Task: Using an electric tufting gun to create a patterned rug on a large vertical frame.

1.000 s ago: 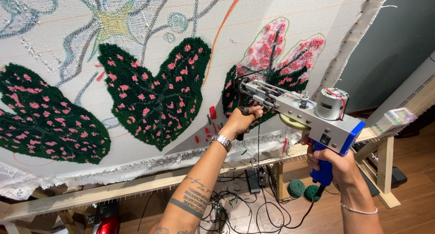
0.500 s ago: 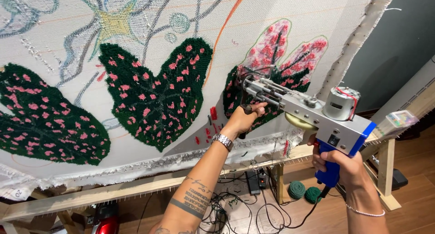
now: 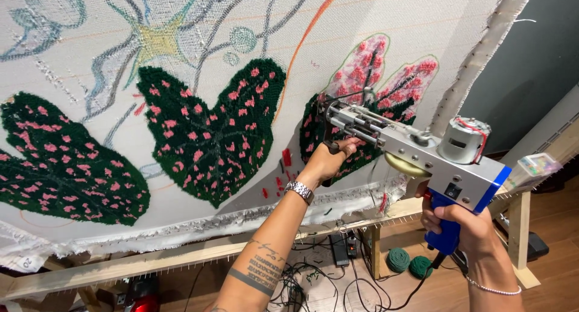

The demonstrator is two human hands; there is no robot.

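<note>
A silver and blue tufting gun [image 3: 422, 152] points its needle end into a white cloth [image 3: 181, 16] stretched on a wooden frame [image 3: 151, 261]. My right hand [image 3: 461, 221] grips the gun's blue rear handle. My left hand [image 3: 329, 161] wraps the black front handle under the barrel; a metal watch is on that wrist and tattoos on the forearm. The needle meets a dark green and pink tufted leaf [image 3: 362, 89] partly hidden behind the gun. Two finished dark green leaves with pink spots, one in the middle [image 3: 211, 131] and one at far left [image 3: 60, 161], lie to the left.
Outlined, unfilled shapes in grey, yellow and orange cover the upper cloth. Below the frame, black cables and a power adapter [image 3: 341, 248] lie on the wooden floor beside two green yarn balls [image 3: 409, 262]. A dark wall [image 3: 531, 58] is at right.
The gun and both hands have shifted slightly right and down along the leaf, still pressed to the cloth.
</note>
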